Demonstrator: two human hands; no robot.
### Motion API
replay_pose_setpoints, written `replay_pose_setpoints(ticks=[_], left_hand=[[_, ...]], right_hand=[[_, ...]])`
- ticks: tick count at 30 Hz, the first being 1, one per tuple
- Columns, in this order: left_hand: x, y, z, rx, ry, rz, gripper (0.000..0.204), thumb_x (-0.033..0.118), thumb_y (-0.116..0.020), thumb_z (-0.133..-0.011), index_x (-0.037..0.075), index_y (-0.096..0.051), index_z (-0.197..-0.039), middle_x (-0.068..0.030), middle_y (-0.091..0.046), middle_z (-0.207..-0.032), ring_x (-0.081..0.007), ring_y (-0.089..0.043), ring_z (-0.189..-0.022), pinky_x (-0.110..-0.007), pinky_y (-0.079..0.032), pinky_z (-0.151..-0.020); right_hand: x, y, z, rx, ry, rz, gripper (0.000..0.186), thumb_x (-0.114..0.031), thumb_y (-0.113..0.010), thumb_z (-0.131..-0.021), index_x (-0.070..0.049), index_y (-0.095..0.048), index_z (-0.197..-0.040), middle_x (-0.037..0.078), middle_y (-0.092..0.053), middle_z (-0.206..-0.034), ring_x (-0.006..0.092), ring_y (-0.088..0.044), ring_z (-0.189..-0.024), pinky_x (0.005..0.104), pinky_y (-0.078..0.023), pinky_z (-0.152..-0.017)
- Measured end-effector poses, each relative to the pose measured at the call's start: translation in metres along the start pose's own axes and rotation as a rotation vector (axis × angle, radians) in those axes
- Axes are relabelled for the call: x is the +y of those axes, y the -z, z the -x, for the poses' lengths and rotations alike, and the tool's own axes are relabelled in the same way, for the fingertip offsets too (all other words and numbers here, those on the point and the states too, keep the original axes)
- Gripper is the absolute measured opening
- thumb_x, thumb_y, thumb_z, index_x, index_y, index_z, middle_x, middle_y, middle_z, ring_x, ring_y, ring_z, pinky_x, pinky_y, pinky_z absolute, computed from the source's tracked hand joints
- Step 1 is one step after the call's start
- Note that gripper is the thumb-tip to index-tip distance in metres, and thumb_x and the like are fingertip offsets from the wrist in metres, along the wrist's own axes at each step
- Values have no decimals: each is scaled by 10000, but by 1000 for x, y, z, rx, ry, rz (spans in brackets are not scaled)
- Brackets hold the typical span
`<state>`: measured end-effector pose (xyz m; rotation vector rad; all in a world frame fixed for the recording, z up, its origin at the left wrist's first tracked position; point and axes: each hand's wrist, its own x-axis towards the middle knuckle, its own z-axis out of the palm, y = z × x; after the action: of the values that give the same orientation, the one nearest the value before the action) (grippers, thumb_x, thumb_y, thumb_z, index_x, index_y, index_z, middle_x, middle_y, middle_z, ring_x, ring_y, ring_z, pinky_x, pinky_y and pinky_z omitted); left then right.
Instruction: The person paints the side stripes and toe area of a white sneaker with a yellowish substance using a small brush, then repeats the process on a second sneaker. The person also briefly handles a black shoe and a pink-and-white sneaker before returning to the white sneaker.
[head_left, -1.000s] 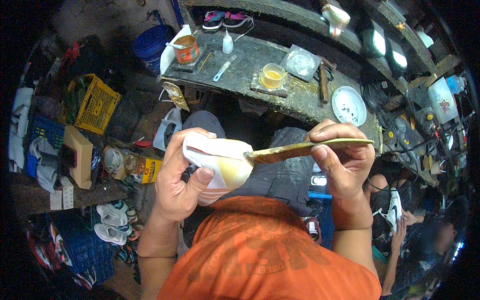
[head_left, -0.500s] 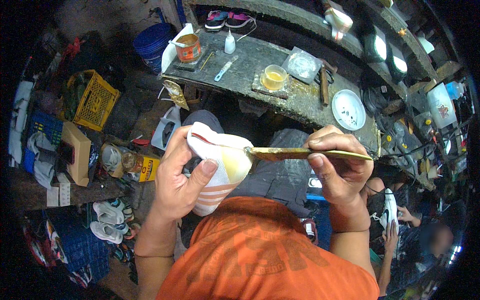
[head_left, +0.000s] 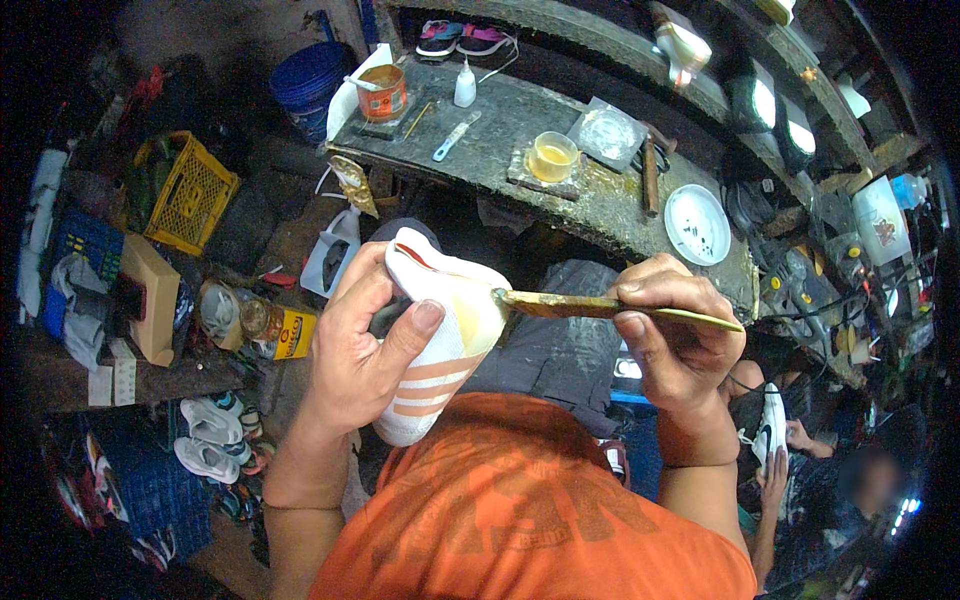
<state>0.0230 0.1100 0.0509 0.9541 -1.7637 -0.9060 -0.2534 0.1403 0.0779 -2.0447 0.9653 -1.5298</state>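
Note:
A white shoe with peach stripes is gripped in my left hand, the thumb laid along its near side and the other fingers partly hidden behind it. Red lining shows at its opening. A pale yellow wet-looking patch covers part of its side near the edge. My right hand pinches a flat-handled brush, held nearly level, whose dark tip touches the shoe's right edge beside that patch.
Ahead stands a workbench with a cup of yellow liquid, a hammer, a white round lid, an orange can and a small white bottle. At right another person's hands hold a shoe.
The shoe has turned a little in my left hand, its striped end lower and its opening showing more. The brush tip stays at the shoe's edge; my right hand has barely moved.

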Motion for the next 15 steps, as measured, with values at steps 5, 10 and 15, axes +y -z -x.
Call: replay_pose_setpoints(ticks=[5,10,15], left_hand=[[1,0,-2,6,24,-2,319,278,-685,-966,-25,-707,-1062,-130,-629,-1098,-225,-617,-1031,-334,-468,-920],[0,0,-3,7,23,-12,304,272,-682,-971,-21,-704,-1049,-108,-621,-1039,-199,-617,-978,-314,-480,-865],[0,0,-4,0,53,7,293,259,-674,-979,-26,-691,-1043,-90,-599,-994,-166,-605,-930,-288,-486,-806]], right_hand=[[-1,-1,1,-21,17,31,253,80,-793,-770,26,-693,-996,137,-738,-906,261,-699,-766,349,-554,-674],[-2,-4,2,-55,86,93,294,71,-804,-760,0,-686,-1020,130,-741,-897,262,-705,-782,354,-569,-692],[-5,-7,4,-96,145,150,280,51,-803,-769,-11,-691,-1018,126,-743,-905,258,-703,-782,354,-574,-693]])
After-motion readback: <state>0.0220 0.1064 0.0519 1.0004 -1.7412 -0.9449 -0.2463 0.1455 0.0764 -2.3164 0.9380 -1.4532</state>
